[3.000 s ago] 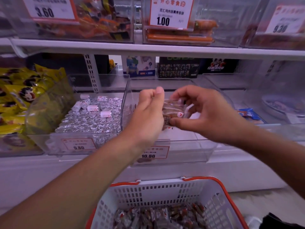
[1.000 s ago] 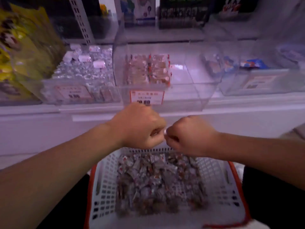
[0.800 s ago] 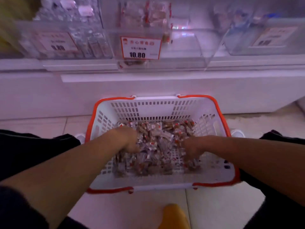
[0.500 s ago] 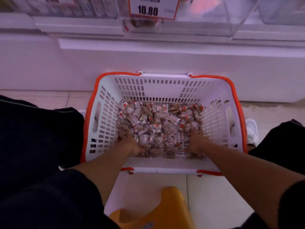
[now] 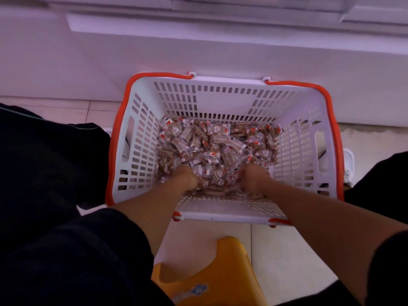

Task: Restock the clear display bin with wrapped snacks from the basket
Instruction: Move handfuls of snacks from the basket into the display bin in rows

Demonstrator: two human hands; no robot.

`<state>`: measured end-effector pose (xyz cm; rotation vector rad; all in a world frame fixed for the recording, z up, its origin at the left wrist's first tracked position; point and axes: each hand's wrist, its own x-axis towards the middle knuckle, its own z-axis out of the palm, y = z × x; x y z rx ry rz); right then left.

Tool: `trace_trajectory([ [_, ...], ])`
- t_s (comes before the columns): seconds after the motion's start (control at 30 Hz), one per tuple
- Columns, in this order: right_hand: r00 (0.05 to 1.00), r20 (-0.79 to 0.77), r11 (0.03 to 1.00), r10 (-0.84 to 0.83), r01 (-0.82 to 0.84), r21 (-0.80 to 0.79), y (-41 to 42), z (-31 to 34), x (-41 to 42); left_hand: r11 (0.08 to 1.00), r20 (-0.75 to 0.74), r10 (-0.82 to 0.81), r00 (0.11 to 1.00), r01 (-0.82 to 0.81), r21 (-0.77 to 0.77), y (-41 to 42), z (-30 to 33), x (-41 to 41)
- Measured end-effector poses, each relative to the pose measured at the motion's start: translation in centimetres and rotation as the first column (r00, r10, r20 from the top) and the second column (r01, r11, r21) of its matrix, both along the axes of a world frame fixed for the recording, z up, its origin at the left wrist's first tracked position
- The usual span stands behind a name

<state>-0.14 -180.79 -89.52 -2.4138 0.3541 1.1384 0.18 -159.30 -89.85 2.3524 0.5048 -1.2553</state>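
- Both hands are down in the basket (image 5: 141, 133) now. Three seconds back they were up at the clear bin on the shelf, working a small stack of snacks together.
- The left hand (image 5: 184, 178) is sunk into the near-left edge of the snacks (image 5: 217, 144), knuckles up. Fingers are buried under the wrappers, so I honestly can't tell if they're curled round anything or just spread.
- Same deal with the right hand (image 5: 254, 178): it's pushed into the near-right part of the pile and the fingertips are hidden, so there's no calling the grip.
- Compared with half a second ago the hands sit in pretty much the same spots in the pile, left and right of the middle, well apart from each other.
- The view has dropped further. The price tag that showed at the top half a second ago is gone, and only the white shelf base (image 5: 220, 40) is left up there.
- All the wrapped snacks in view are heaped on the basket floor, mostly toward the back and centre. The basket, white with an orange rim, sits on the tiled floor (image 5: 287, 257) against the shelf base.
- A yellow stool (image 5: 212, 277) shows at the bottom, more of it than before, between the person's dark trouser legs (image 5: 55, 195).
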Motion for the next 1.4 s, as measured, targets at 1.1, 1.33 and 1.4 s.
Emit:
trace_trajectory([
  [1.1,0.985,-0.124,0.949,-0.117,0.148,0.279,-0.4,4.0,1.4,0.981,0.302,0.083,0.95,-0.024,-0.195,-0.6,2.5,1.2],
  [1.33,0.986,-0.094,0.896,-0.137,0.164,0.412,-0.5,8.4,4.1,0.898,0.301,0.355,0.885,-0.233,-0.374,0.5,8.2,4.2],
  [1.4,0.994,-0.079,0.877,-0.073,0.102,0.47,-0.9,12.1,6.3,0.784,0.136,0.387,0.912,-0.248,-0.57,0.1,12.3,5.8],
])
